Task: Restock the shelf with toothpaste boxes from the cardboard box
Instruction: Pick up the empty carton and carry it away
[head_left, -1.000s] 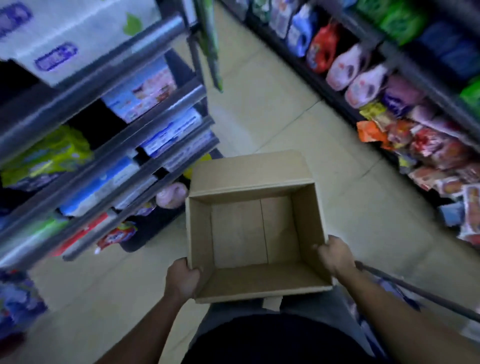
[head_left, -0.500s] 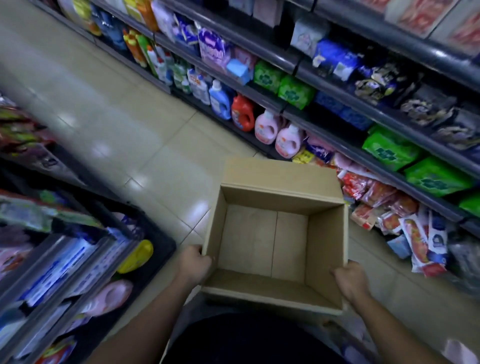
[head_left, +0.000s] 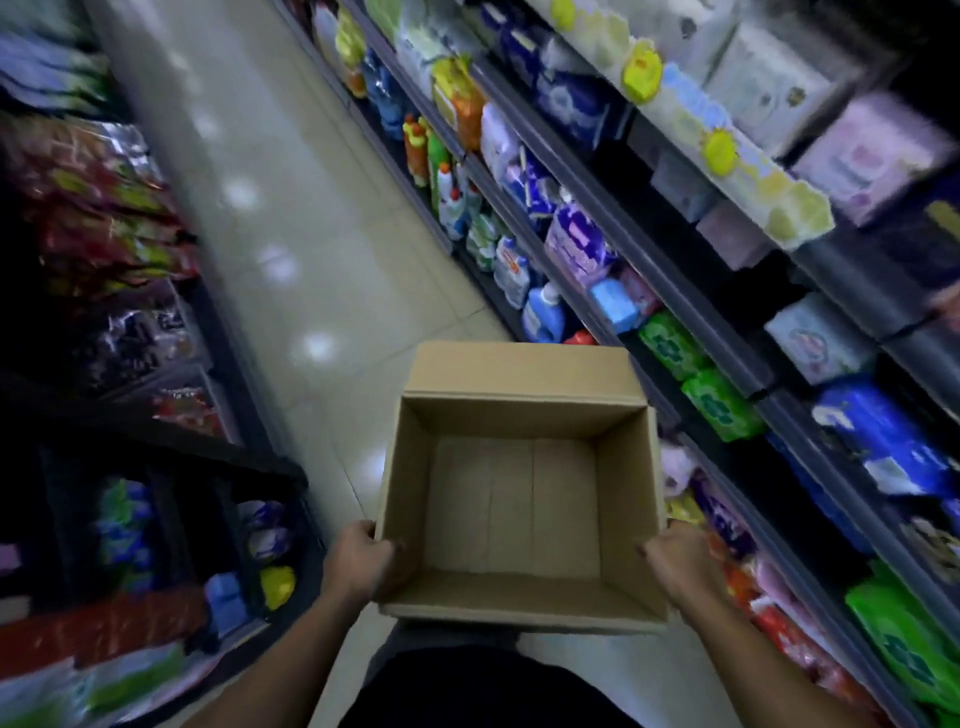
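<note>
Swung further down aisle since prev frame, cardboard box (head_left: 626, 499) looks empty, so prob light & stiff; left hand (head_left: 358, 564) & right hand (head_left: 675, 564) grip its side walls, fingers (head_left: 385, 552) curled.

You hold the cardboard box (head_left: 519, 371) in front of your body, open top facing you. Your left hand (head_left: 358, 564) grips the box's left wall at the near corner, and your right hand (head_left: 675, 566) grips the right wall opposite. Beyond the box the aisle floor (head_left: 291, 208) runs ahead. Right of the box stand long shelves (head_left: 691, 312), with bottles (head_left: 543, 314) on the bottom tier just past the box's far right corner and packs (head_left: 719, 402) on the tier above. Left of the box stands a shelf unit (head_left: 215, 338) bearing packets (head_left: 104, 208).
</note>
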